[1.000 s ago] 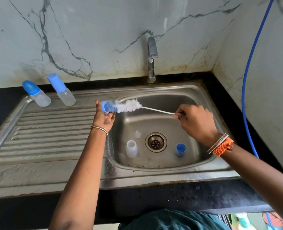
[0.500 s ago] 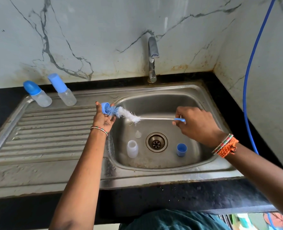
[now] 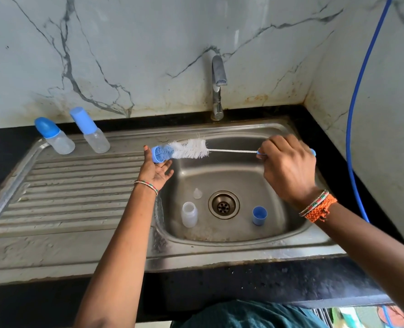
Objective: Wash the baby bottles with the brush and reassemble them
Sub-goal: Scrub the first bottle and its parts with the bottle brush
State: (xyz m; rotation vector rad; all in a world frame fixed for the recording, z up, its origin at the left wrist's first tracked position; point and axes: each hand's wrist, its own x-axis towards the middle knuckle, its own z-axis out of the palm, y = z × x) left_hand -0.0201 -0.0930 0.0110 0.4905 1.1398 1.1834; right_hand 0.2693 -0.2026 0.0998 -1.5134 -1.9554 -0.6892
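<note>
The left hand holds a blue bottle collar between thumb and fingertips, above the basin's 10 o'clock edge, with its open end turned toward the right. The white bristle head of the bottle brush is pushed into that collar, and blue-tinted bristles show through it. The brush's thin wire shaft runs level toward 3 o'clock, where the right hand has its fingers curled round the blue handle; the handle's end shows past the knuckles. Inside the steel sink, a clear bottle body stands upright at 8 o'clock of the drain, just beside it. A clear teat sits at 10 o'clock of the drain. A blue cap stands open end up at 4 o'clock of the drain. On the drainboard's far left edge, two assembled bottles stand apart from each other: a round-capped bottle and, to its right, a tall-capped bottle. The tap rises at the basin's 12 o'clock.
</note>
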